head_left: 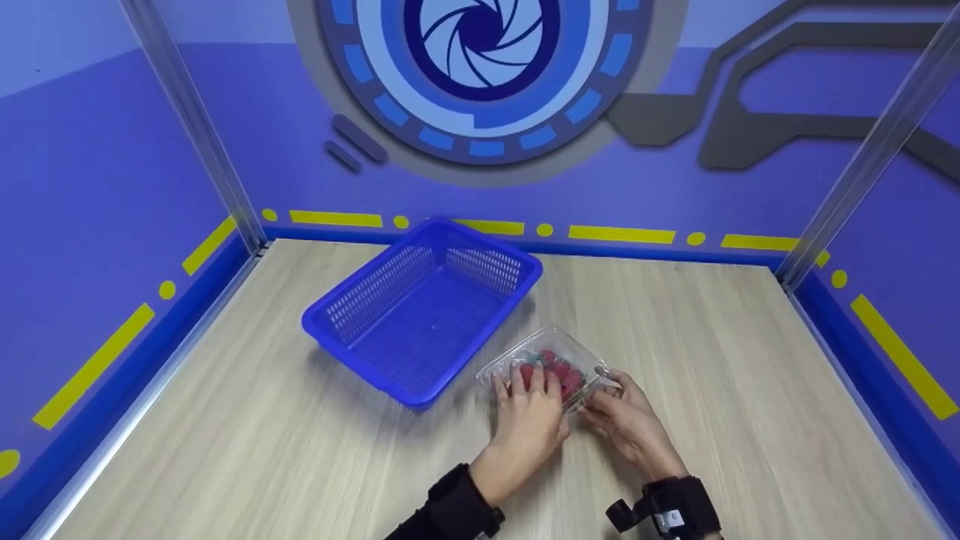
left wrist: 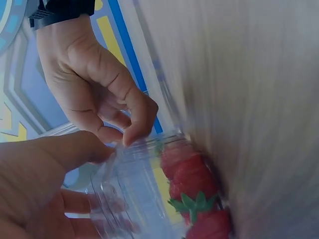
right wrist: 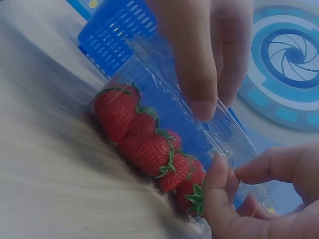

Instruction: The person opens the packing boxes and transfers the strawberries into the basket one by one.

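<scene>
A clear plastic box [head_left: 550, 339] with a lid stands on the table. Red strawberries [right wrist: 149, 152] with green leaves lie inside it, seen through the walls. My left hand [head_left: 527, 421] holds the box from above, its fingers spread over the lid and its thumb [left wrist: 75, 149] against the near edge. At the right corner my right hand [head_left: 630, 424] pinches the rim of the box between thumb and fingers [right wrist: 271, 167]. Both hands are close together at this corner.
A blue plastic basket [head_left: 371, 384] with slotted sides stands left of the box, near its left corner. The wooden table [head_left: 720, 360] is bounded by blue printed panels at the back and both sides, with metal posts [head_left: 862, 150] at the corners.
</scene>
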